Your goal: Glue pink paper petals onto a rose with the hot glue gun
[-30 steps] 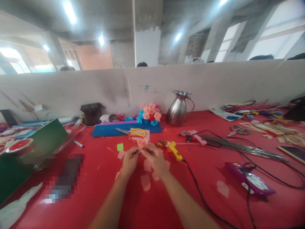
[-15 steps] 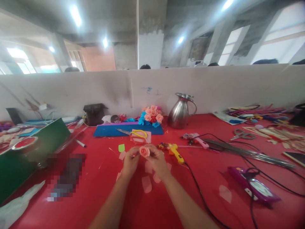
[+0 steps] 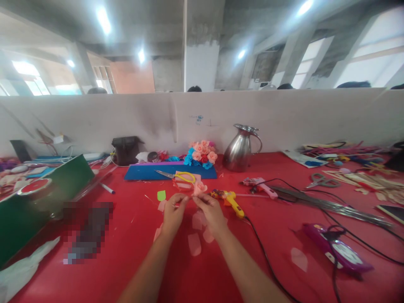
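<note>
Between my fingertips, near the middle of the red table, is a small pink paper rose [image 3: 200,188], its bloom tilted away from me. My right hand [image 3: 210,210] pinches it at its base. My left hand [image 3: 174,210] is closed at the fingertips close beside the base; what it grips is too small to make out. Loose pink petals [image 3: 195,244] lie on the table below and between my hands. A yellow glue gun [image 3: 233,203] rests just right of my right hand. Yellow-handled scissors [image 3: 184,176] lie beyond my hands on a blue board.
Behind stand a bunch of paper flowers [image 3: 202,153] and a steel jug [image 3: 240,149]. A purple power strip [image 3: 337,248] with black cables lies at right, beside grey scissors [image 3: 323,180]. A green board [image 3: 63,198] with a tape roll stands at left.
The rose has turned from facing me to tilting away and sits a little farther up and right. Both hands have shifted their fingers to its base.
</note>
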`<state>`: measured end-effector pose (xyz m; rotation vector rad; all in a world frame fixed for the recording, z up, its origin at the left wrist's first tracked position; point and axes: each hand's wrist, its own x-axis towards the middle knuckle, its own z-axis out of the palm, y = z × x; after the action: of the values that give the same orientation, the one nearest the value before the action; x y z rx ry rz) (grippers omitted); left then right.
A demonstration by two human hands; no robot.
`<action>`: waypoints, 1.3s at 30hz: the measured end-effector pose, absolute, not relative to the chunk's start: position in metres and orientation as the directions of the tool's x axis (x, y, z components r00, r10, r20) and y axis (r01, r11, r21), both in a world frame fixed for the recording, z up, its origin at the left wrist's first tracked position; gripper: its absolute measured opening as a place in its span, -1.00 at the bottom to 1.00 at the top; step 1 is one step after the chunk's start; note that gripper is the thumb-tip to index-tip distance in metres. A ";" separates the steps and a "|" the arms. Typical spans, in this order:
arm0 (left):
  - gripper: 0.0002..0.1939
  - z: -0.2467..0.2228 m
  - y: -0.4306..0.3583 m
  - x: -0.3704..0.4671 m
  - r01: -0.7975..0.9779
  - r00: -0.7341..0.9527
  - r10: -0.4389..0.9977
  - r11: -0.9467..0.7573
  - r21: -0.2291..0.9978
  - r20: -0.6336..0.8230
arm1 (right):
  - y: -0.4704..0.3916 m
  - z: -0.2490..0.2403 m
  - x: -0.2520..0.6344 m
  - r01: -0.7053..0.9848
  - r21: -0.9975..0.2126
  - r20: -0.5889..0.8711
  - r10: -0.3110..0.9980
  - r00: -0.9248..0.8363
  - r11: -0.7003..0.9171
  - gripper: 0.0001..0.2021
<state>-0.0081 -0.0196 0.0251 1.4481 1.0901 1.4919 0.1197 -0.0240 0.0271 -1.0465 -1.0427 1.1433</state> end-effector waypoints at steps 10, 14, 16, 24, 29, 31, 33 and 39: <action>-0.80 0.027 -0.021 -0.009 -0.021 -0.073 0.938 -0.341 0.940 0.339 | -0.027 0.031 0.117 -0.161 -0.981 0.100 0.994 0.040 0.105 -0.76; -0.84 0.025 -0.020 -0.008 -0.056 -0.082 0.940 -0.336 0.940 0.331 | -0.027 0.031 0.117 -0.062 -0.987 0.148 0.989 0.009 0.148 -0.80; -0.85 0.025 -0.019 -0.008 -0.056 -0.076 0.942 -0.332 0.941 0.328 | -0.027 0.031 0.117 -0.006 -0.982 0.189 0.982 0.009 0.189 -0.82; -0.83 0.028 -0.023 -0.008 -0.103 -0.028 0.932 -0.362 0.926 0.361 | -0.033 0.036 0.116 0.224 -0.891 0.430 0.892 0.136 0.395 -0.88; -0.83 0.028 -0.023 -0.006 -0.152 -0.042 0.946 -0.324 0.934 0.321 | -0.038 0.037 0.114 0.368 -0.814 0.534 0.828 0.170 0.450 -0.89; -0.84 0.027 -0.022 -0.005 -0.202 -0.055 0.962 -0.274 0.940 0.268 | -0.039 0.036 0.113 0.436 -0.786 0.550 0.818 0.170 0.438 -0.88; -0.85 0.026 -0.021 -0.004 -0.288 -0.050 0.977 -0.215 0.933 0.209 | -0.040 0.035 0.111 0.482 -0.768 0.553 0.817 0.165 0.422 -0.88; -0.81 0.022 -0.021 -0.003 -0.532 0.037 0.998 -0.030 0.846 0.059 | -0.042 0.034 0.108 0.509 -0.758 0.537 0.833 0.134 0.407 -0.86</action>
<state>-0.0025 -0.0213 0.0224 0.8427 0.7303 1.4188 0.1080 -0.0424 0.0339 -1.2438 -1.5228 0.3555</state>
